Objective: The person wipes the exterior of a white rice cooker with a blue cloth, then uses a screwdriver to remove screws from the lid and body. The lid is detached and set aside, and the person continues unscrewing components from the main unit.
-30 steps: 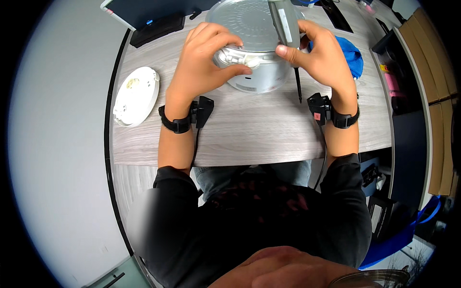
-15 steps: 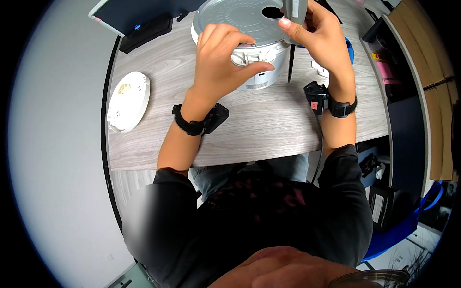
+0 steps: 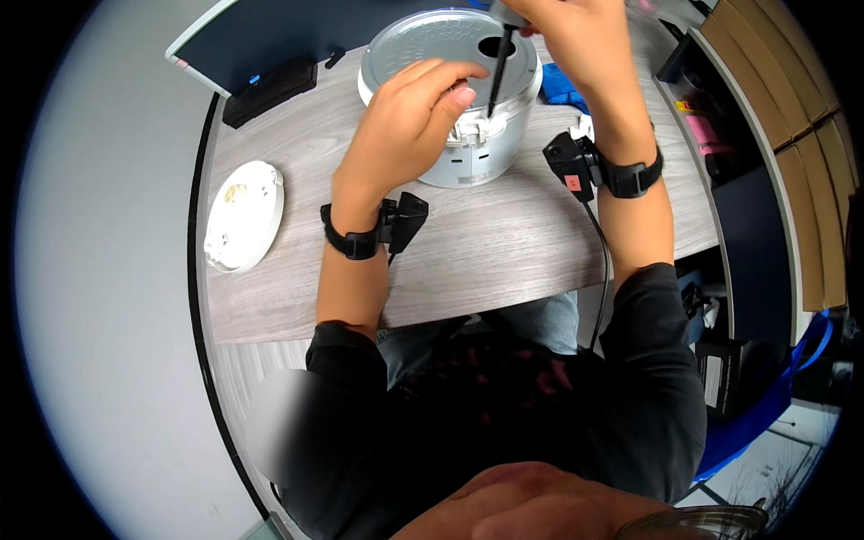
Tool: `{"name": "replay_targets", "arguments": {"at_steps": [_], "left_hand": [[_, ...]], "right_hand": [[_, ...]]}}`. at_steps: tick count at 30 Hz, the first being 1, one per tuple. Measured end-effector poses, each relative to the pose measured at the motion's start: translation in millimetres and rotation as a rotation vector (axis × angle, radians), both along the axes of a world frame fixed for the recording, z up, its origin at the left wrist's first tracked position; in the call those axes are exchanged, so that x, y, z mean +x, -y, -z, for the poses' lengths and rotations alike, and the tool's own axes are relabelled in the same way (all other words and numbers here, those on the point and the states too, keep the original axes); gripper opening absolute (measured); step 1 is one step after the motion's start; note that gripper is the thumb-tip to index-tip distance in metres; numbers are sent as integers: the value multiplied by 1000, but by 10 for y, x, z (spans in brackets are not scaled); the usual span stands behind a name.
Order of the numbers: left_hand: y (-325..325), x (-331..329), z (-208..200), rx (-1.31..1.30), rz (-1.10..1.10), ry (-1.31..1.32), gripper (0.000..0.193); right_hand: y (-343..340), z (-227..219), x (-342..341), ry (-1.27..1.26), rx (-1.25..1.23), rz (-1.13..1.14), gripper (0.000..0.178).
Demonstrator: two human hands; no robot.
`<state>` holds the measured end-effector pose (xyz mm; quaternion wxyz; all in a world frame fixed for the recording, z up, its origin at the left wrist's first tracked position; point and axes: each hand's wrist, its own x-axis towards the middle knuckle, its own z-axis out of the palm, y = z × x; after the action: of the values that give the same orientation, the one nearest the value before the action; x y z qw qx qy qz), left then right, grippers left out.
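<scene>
On the desk stands a round white rice cooker [image 3: 486, 162] with a grey metal lid plate [image 3: 423, 40] that has a dark round hole. At its near rim sits a white plastic hinge piece [image 3: 472, 131]. My left hand [image 3: 405, 121] rests over the near left rim, its thumb and forefinger apart, with nothing visible between them. My right hand [image 3: 576, 31], cut off by the top edge, is closed round the grey handle of an electric screwdriver [image 3: 501, 72]. Its long black bit slants down, the tip at the rim beside the hinge piece; whether it touches a screw is too small to tell.
A white round cover [image 3: 245, 216] lies at the left desk edge. Behind it stand a black box [image 3: 270, 94] and a monitor [image 3: 333, 31]. A blue cloth-like item [image 3: 562, 85] lies right of the cooker. Shelves with cardboard boxes [image 3: 814, 207] line the right side.
The screwdriver has swung from beside the cooker to over its near rim, bit now at the hinge piece. My left thumb has moved up to the rim. The cooker sits slightly lower in view.
</scene>
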<state>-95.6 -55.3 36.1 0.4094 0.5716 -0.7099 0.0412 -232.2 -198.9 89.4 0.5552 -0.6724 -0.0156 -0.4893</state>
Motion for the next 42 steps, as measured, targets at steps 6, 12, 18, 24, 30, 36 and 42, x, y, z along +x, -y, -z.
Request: {"name": "replay_targets", "arguments": {"at_steps": [6,12,18,24,30,36,42], "left_hand": [[96,24,107,-56,24,-92,23],[97,31,90,-65,4,-96,20],[116,40,116,-95,-1,-79,17],[120,59,137,-79,-11,-105,16],[101,74,124,-26,-20,-104,16],[103,65,139,-37,60,-223,21],[129,108,179,-29,96,-302,19]], "right_hand": [[-30,-117,133,-59,-88,109,20],[-80,-120,155,-81,-79,109,21],[-91,-120,129,-104,-89,91,23],[-14,-46,155,-38,-59,-131,32],[115,21,208,2,-151,-272,36],[168,9,135,-99,-114,-287,36],[243,54,135,-58,-30,-498,38]]}}
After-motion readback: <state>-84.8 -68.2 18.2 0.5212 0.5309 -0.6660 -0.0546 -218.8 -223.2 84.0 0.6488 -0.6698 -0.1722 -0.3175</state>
